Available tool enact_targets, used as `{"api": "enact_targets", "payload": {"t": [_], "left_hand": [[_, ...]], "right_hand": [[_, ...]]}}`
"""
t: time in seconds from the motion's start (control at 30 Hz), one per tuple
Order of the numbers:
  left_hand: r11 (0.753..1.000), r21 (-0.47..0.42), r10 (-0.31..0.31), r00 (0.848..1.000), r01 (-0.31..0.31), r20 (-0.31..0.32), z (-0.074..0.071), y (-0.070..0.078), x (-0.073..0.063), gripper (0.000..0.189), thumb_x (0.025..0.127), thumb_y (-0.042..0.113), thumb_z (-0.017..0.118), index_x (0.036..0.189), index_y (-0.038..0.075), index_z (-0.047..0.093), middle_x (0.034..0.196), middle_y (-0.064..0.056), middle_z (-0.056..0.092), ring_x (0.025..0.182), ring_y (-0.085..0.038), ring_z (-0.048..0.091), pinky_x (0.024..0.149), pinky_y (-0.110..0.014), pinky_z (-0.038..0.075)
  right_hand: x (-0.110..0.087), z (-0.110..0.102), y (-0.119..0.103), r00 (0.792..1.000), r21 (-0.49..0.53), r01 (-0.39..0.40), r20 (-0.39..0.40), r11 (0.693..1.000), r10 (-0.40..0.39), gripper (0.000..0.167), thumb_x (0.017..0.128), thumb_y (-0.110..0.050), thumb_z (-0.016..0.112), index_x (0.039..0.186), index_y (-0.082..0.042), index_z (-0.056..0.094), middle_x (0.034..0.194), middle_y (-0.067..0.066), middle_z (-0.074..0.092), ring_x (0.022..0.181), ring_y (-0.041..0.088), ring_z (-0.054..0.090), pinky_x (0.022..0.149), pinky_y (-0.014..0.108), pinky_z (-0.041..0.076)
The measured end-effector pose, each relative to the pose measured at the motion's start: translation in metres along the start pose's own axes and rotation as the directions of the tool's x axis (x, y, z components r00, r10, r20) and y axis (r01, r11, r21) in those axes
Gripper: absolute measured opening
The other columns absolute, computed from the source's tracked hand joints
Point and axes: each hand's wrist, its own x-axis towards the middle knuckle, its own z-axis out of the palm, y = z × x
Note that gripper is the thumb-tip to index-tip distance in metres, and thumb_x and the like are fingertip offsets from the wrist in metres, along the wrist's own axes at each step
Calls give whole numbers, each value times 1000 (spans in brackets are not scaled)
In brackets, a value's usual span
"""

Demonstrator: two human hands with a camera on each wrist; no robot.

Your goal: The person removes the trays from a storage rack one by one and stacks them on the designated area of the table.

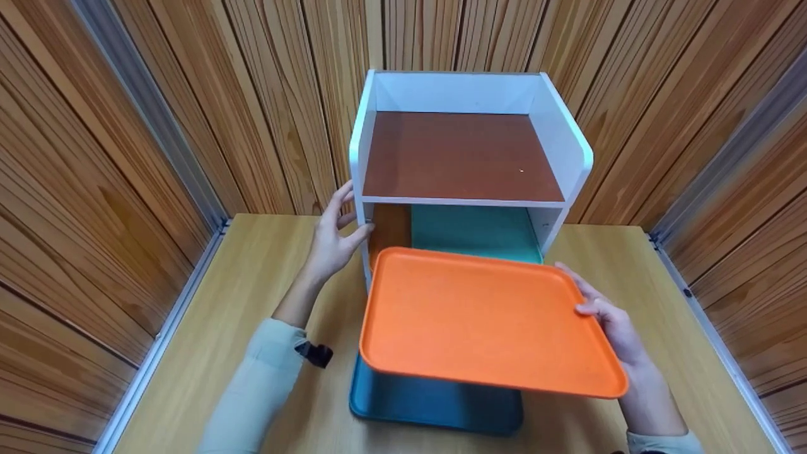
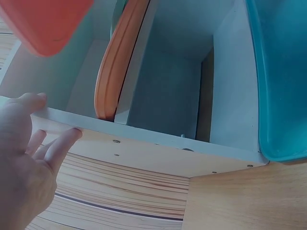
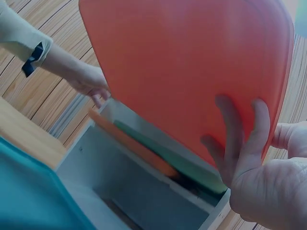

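In the head view, my right hand [image 1: 615, 328] grips the right edge of an orange tray [image 1: 485, 321], thumb on top. The right wrist view shows its fingers spread beneath the tray. The tray is raised and tilted in front of a white shelf unit [image 1: 463, 203]. My left hand [image 1: 331, 243] holds the unit's left side panel, thumb at the front edge and fingers along the outer face. On the middle shelf lies a green tray [image 1: 476, 233] over another orange tray [image 2: 117, 62]. The held tray hides much of the lower unit.
A blue tray [image 1: 435, 403] lies on the wooden table [image 1: 277, 252] in front of the unit, partly under the held tray. The unit's top has a brown board [image 1: 463, 157] between raised white sides. Wood-patterned walls [image 1: 271, 94] close in behind and at both sides.
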Motion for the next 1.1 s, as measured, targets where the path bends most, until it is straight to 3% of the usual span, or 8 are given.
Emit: {"api": "enact_targets", "payload": {"t": [0.27,0.6,0.9,1.1], "left_hand": [[1000,10,12,1000,-12,-7,0,1,-1,80,103,-4,75,173,10,39,166,-24,53,154,-49,59,122,-67,57],[999,23,-21,1000,22,-15,2,1,-2,79,104,-2,75,173,12,38,166,-24,53,152,-51,61,120,-67,58],[1000,0,-31,999,31,-27,3,1,-2,78,103,-6,74,171,11,41,165,-25,53,151,-55,62,115,-67,60],[999,-3,-34,999,34,-28,3,1,-1,79,103,-6,75,171,11,40,166,-25,53,151,-54,62,115,-66,61]], "right_hand": [[-5,-5,3,999,-11,-1,-51,1000,0,74,115,-9,0,177,-25,37,182,7,45,169,31,45,138,43,35],[-17,-9,8,990,36,-11,-141,999,16,70,118,-9,5,178,-28,37,184,4,41,171,28,43,140,42,32],[-18,-26,9,983,-92,-7,-183,996,-10,69,117,1,13,174,-21,44,179,9,50,165,29,52,135,45,41],[-17,-42,12,973,-243,-36,-231,969,-22,70,116,5,17,170,-23,52,172,6,59,156,26,62,130,43,51]]}}
